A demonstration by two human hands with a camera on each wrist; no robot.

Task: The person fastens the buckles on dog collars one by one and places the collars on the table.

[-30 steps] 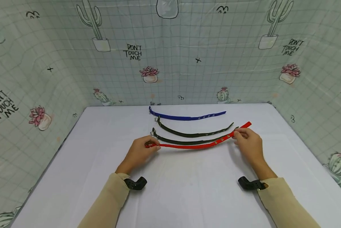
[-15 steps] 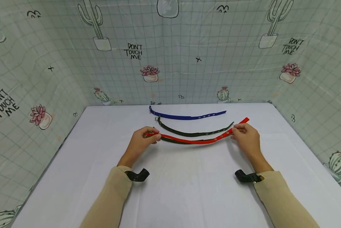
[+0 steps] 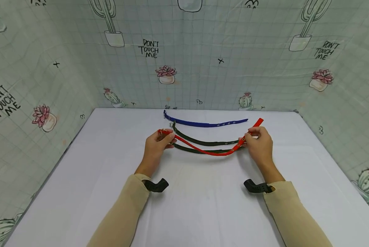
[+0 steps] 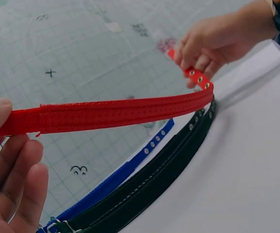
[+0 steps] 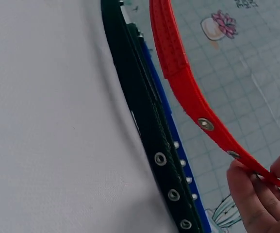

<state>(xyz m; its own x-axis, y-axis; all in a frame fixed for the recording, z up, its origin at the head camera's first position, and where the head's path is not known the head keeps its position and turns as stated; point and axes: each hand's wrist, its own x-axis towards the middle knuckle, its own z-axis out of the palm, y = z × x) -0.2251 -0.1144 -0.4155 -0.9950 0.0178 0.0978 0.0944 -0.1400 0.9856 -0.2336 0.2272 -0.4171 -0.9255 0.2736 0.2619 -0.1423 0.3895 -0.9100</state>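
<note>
A red collar (image 3: 219, 154) with metal eyelets sags in a curve between my two hands, lifted off the table. My left hand (image 3: 155, 147) pinches its buckle end between thumb and fingers; the buckle is partly hidden. Near the eyelet end, my right hand (image 3: 260, 145) pinches the strap, and the red tip sticks out past the fingers. Beneath and behind it lie two dark green collars, a nearer one (image 3: 186, 148) and a farther one (image 3: 199, 141). In the right wrist view the red strap (image 5: 176, 80) hangs apart from a green collar (image 5: 135, 92).
Farthest back on the white table (image 3: 199, 199) lies a blue collar (image 3: 203, 125), its buckle end to the left. A patterned cloth (image 3: 196, 75) rises behind the table and along both sides. Each wrist wears a black strap-on device (image 3: 156, 185).
Both hands have raised the red collar, moving it away from me over the nearer green collar. They have also drawn closer together, so the red strap sags more. The head view has shifted slightly.
</note>
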